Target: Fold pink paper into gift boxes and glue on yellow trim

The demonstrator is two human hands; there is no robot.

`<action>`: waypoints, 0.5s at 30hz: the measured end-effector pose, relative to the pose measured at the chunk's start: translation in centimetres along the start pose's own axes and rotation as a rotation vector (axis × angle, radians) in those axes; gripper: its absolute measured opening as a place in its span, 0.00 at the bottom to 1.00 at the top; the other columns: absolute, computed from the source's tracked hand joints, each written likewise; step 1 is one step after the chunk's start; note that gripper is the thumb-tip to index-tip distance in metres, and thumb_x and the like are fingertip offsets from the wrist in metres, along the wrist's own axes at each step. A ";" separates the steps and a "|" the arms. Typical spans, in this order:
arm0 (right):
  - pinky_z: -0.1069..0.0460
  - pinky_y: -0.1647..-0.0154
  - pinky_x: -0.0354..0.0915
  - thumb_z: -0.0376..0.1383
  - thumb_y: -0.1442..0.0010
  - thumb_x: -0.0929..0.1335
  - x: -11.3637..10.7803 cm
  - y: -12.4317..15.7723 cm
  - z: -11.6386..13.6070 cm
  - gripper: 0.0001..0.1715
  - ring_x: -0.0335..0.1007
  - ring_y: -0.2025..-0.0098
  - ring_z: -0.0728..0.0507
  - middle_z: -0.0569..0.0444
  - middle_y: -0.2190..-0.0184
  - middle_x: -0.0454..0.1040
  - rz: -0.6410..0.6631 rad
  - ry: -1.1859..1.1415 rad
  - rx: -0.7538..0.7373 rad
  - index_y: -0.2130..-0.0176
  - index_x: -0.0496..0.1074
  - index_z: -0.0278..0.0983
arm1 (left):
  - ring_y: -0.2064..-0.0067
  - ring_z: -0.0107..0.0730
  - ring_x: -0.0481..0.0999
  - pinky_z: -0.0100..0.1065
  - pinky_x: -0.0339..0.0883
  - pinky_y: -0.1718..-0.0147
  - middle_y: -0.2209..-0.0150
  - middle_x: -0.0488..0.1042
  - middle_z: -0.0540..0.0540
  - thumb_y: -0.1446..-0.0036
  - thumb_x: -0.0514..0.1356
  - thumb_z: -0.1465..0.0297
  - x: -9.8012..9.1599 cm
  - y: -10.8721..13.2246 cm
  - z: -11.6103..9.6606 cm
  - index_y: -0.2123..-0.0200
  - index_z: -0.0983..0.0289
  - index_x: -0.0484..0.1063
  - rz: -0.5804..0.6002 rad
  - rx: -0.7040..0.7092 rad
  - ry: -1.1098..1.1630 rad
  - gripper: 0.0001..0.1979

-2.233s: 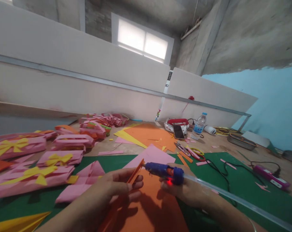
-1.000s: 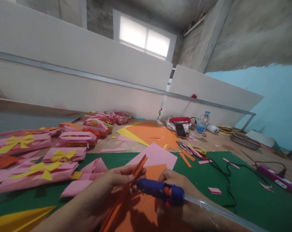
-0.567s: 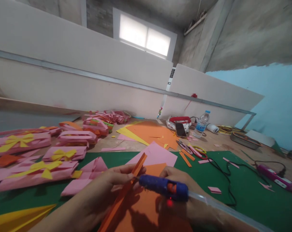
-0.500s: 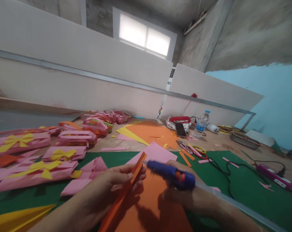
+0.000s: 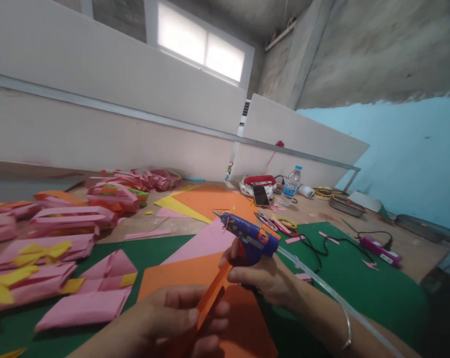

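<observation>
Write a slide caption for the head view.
Left hand holds an orange paper strip; right hand grips a blue glue gun.

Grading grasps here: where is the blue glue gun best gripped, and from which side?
Probably best to grip the glue gun by its handle, from below, as the right hand does. Its nozzle juts up-left and the glue stick trails from its rear, so both ends should stay free.

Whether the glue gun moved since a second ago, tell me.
Yes. The glue gun, in the right hand, has lifted up and away: it now overlaps the pink sheet, its nozzle off the orange strip.
</observation>
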State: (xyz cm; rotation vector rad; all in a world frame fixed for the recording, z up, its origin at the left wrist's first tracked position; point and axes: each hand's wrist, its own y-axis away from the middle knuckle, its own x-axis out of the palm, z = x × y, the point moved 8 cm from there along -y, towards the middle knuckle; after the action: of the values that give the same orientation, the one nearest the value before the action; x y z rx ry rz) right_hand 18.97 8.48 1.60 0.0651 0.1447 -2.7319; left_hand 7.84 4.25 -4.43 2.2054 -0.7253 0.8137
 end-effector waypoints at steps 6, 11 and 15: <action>0.58 0.78 0.54 0.35 0.53 0.72 0.1 0.2 -0.5 0.13 0.56 0.76 0.54 0.61 0.74 0.64 -0.005 0.000 0.056 0.67 0.66 0.36 | 0.65 0.27 0.78 0.20 0.67 0.67 0.68 0.80 0.54 0.65 0.70 0.79 1.4 0.4 -0.1 0.67 0.68 0.77 0.009 -0.014 -0.017 0.16; 0.57 0.77 0.53 0.36 0.49 0.69 0.2 0.3 -0.3 0.08 0.56 0.76 0.53 0.61 0.76 0.62 -0.009 0.075 0.056 0.69 0.66 0.36 | 0.72 0.26 0.76 0.25 0.67 0.70 0.70 0.78 0.54 0.55 0.65 0.73 1.7 0.4 -0.4 0.68 0.68 0.76 -0.024 0.055 -0.018 0.08; 0.56 0.78 0.52 0.37 0.47 0.68 0.3 0.4 -0.2 0.07 0.55 0.78 0.53 0.61 0.78 0.61 -0.010 0.172 0.060 0.68 0.67 0.36 | 0.78 0.27 0.70 0.28 0.64 0.78 0.78 0.74 0.52 0.57 0.65 0.62 1.0 0.3 -0.5 0.72 0.65 0.74 -0.150 0.175 -0.234 0.12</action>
State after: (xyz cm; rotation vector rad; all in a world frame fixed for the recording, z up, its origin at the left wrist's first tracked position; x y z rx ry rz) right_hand 18.88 8.02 1.38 0.3177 0.1113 -2.7384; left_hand 8.17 4.20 -3.29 2.5077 -0.6073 0.5686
